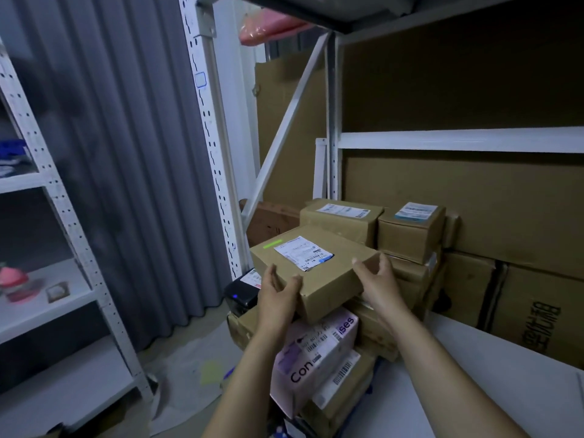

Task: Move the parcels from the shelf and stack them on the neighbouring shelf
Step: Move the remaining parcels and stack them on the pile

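A flat brown parcel (pixel 319 267) with a white label lies on top of a pile of parcels on the white shelf (pixel 493 368). My left hand (pixel 278 295) grips its near left corner, thumb on top. My right hand (pixel 379 282) grips its right end, thumb on top and fingers round the edge. Under it lie a pink box (pixel 316 349) with dark lettering and more brown boxes. Two labelled brown parcels (pixel 341 221) (pixel 410 232) stand behind. The neighbouring shelf unit (pixel 63 298) is at the left.
Large cardboard cartons (pixel 505 295) fill the back right of the shelf. A black label printer (pixel 241 295) sits left of the pile. A grey curtain (pixel 126 153) hangs behind. A pink object (pixel 15 284) rests on the left shelf. Papers lie on the floor.
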